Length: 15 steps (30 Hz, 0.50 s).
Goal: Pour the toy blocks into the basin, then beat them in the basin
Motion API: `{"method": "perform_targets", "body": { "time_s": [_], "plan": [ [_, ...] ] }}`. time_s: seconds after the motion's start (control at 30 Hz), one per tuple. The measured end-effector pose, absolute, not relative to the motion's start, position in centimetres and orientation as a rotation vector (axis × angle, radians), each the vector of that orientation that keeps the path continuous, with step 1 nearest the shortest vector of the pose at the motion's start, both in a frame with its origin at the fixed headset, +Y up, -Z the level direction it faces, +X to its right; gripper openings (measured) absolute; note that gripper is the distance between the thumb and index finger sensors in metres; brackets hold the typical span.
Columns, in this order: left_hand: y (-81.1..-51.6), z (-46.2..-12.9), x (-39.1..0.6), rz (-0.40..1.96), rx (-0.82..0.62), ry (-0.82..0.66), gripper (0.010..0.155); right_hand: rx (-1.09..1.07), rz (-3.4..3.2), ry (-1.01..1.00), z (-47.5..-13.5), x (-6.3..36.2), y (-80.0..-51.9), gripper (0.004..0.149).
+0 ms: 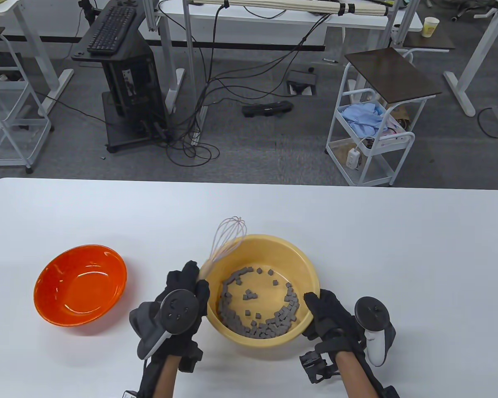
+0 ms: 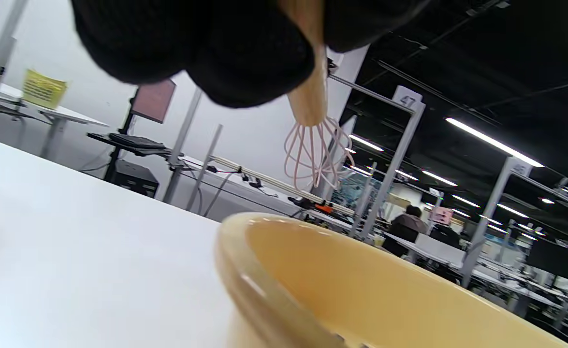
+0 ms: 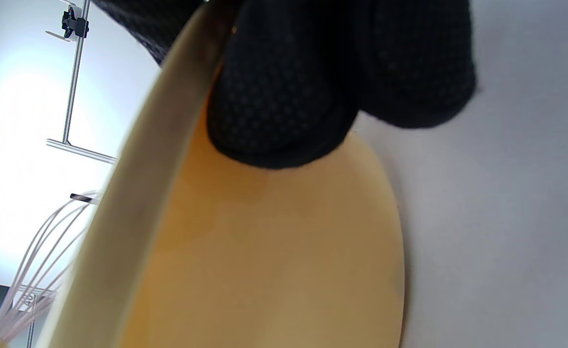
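Observation:
A yellow basin (image 1: 303, 265) stands on the white table, with several small grey toy blocks (image 1: 274, 319) strewn over its bottom. My left hand (image 1: 186, 286) grips the wooden handle of a pink whisk (image 1: 228, 236) just left of the basin; its wire head points up and away above the basin's far left rim. In the left wrist view the whisk (image 2: 315, 154) hangs above the basin's rim (image 2: 245, 251). My right hand (image 1: 323, 311) grips the basin's near right rim, fingers (image 3: 284, 92) curled against the outer wall (image 3: 264, 251).
An empty orange bowl (image 1: 81, 290) sits on the table to the left of my left hand. Beyond the table's far edge are a white cart (image 1: 373, 124), cables and a keyboard stand (image 1: 116, 37) on the floor.

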<state>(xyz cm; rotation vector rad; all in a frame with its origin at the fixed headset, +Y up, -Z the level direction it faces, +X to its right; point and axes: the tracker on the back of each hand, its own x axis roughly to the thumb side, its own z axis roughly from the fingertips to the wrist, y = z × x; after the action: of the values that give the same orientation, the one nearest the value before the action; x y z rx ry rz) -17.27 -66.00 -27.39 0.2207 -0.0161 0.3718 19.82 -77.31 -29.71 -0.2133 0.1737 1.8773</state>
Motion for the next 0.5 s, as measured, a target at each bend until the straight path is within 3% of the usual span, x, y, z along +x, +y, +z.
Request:
{"method": "perform_targets", "body": {
  "time_s": [0.23,0.5],
  "plan": [
    [-67.5,-28.5,-20.6,0.265,0.048,0.102,0.056,-0.217,1.877,0.172,-29.7,19.8,-77.3,0.055],
    [-69.8,-29.6,-20.9,0.111,-0.153,0.225,0.056,-0.22,1.873,0.168,-29.7,19.8,-77.3,0.055]
  ]
}}
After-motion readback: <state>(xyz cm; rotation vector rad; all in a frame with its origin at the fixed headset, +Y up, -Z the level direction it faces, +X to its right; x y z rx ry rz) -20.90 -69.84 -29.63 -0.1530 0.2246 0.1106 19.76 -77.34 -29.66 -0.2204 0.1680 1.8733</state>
